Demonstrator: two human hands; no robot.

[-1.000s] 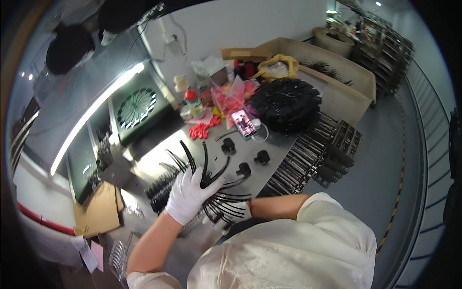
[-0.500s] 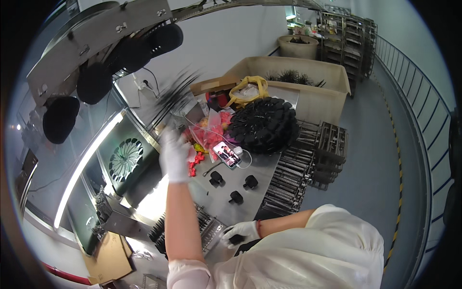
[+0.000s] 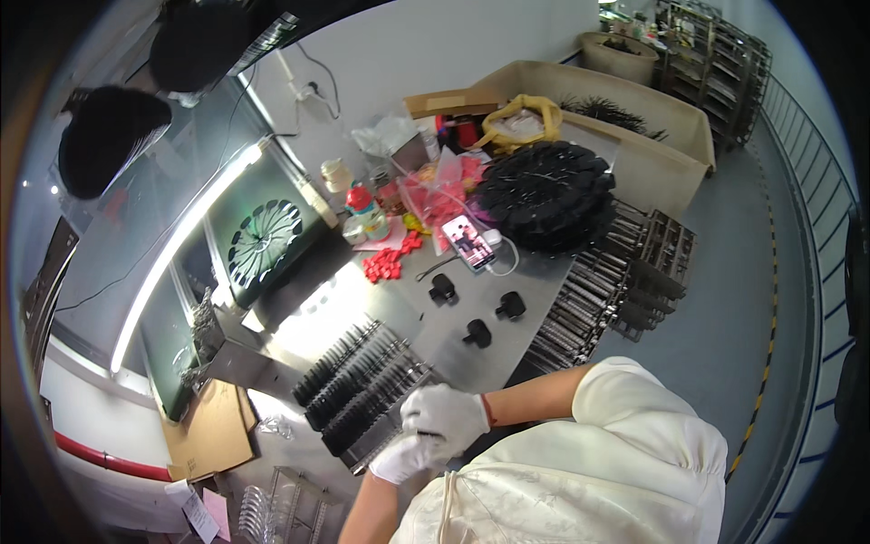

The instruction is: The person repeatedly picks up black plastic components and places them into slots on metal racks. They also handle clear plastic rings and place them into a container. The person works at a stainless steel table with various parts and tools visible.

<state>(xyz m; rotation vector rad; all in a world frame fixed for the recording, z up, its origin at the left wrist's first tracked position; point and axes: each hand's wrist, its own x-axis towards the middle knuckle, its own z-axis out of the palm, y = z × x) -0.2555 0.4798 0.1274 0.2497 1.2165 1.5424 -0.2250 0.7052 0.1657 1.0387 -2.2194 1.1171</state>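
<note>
My left hand (image 3: 405,459) and my right hand (image 3: 445,417), both in white gloves, meet close to my body at the near edge of the metal table. The right hand lies over the left one's fingertips, and its fingers are curled. A thin dark bit shows between the gloves; the rest of it is hidden. Just beyond the hands sits a rack (image 3: 373,446) with several rows of thin black pieces (image 3: 358,385). Farther right on the table stand three black knob-like pieces: one (image 3: 442,288), a second (image 3: 510,305) and a third (image 3: 478,333).
A phone (image 3: 467,243) with a white cable lies near red pieces (image 3: 383,265) and bottles (image 3: 365,207). Beyond is a black round stack (image 3: 544,195). Metal racks (image 3: 580,317) line the right edge, a beige tub (image 3: 666,172) behind. A lit tube (image 3: 186,254) slants at left.
My left hand has come down from the far side of the table to my right hand. The blurred dark strips beside it are gone from view. The view has shifted.
</note>
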